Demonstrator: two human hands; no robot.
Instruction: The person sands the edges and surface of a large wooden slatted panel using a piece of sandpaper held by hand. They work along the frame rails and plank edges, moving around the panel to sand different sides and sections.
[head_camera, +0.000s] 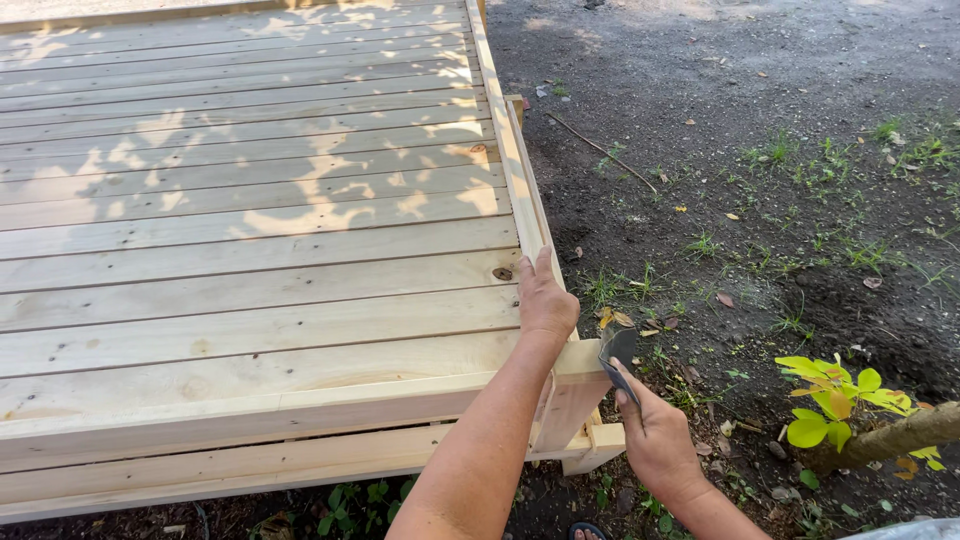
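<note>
Pale pine platform (250, 250): left hand (545, 300) presses flat, open, steadying the edge rail (520, 180); right hand (655, 435) grips a dark blade tool (617, 358) at the corner post (572, 400), best worked with short strokes away from fingers

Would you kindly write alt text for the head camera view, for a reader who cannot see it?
A person's left hand rests on the edge rail of a pale wooden platform near its corner, while the right hand holds a dark flat piece against the corner post. Bare soil, weeds and a yellow-green plant lie alongside.
</note>
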